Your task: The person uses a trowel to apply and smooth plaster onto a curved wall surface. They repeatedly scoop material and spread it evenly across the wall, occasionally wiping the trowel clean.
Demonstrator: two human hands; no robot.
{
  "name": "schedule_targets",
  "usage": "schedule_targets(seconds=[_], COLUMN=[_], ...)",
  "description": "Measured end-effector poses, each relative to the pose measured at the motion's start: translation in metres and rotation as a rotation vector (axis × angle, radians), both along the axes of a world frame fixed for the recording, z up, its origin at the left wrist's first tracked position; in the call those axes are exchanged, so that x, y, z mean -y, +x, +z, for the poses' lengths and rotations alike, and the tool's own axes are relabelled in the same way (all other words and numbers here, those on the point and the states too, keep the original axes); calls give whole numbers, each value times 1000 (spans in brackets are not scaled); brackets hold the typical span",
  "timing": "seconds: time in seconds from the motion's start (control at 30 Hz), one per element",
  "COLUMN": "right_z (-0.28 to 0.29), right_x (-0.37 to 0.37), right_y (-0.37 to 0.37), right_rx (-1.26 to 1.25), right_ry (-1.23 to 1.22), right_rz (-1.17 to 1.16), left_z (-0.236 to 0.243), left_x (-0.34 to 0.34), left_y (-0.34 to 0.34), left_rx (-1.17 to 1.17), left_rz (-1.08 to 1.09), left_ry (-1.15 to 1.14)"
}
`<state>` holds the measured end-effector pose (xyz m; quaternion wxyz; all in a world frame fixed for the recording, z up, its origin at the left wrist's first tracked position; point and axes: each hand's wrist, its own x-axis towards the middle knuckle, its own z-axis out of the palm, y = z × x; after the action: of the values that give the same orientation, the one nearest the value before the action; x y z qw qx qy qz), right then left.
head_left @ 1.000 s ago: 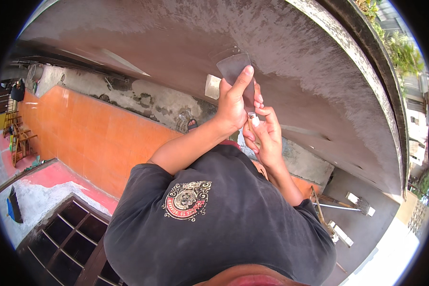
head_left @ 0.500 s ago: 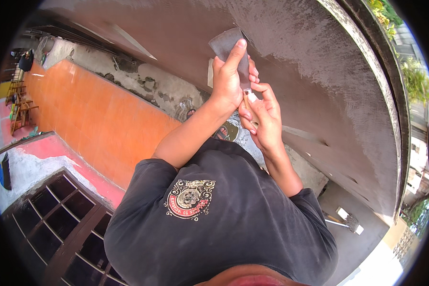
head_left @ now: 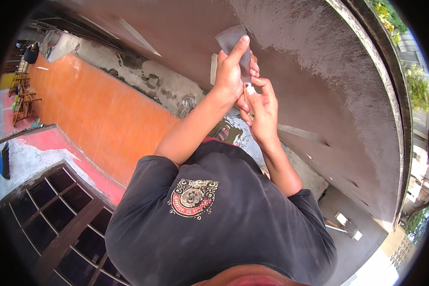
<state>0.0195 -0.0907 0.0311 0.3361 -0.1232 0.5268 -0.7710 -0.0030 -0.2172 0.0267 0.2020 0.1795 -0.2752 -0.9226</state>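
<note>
A broad metal scraper with a flat grey blade (head_left: 229, 34) and a light handle is held in both hands. My left hand (head_left: 231, 74) is closed on the blade, thumb laid along its face. Below it, my right hand (head_left: 260, 107) grips the handle near the ferrule. The blade's wide edge lies at the brown plastered wall (head_left: 300, 57), which has rough grey patches; I cannot tell if it touches. Lower down, a sandaled foot (head_left: 222, 132) shows on the wet ground.
An orange tiled surface (head_left: 90, 124) runs along the left, with stacked wooden furniture (head_left: 24, 105) beyond. A dark gridded window (head_left: 57, 209) is at lower left. A long-handled brush (head_left: 350, 229) lies at lower right. A curved ledge (head_left: 386, 71) with plants behind borders the right.
Both hands and the scraper have moved upward in the view, mostly between a second and half a second ago, with the grip much the same. The background has shifted slightly.
</note>
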Motion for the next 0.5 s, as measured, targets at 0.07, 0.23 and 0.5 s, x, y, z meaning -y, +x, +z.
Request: schedule_targets(seconds=[0.07, 0.23, 0.5], right_z=[-1, -5, -8], right_x=[0, 0, -2], right_y=[1, 4, 6], right_rx=[-10, 37, 39], right_ry=[5, 55, 38], right_rz=[-8, -56, -58], left_z=[-1, -2, -4], left_x=[0, -3, -1], left_y=[0, 2, 4], left_rx=[-78, 76, 86], left_rz=[87, -28, -44], left_ry=[-39, -23, -72])
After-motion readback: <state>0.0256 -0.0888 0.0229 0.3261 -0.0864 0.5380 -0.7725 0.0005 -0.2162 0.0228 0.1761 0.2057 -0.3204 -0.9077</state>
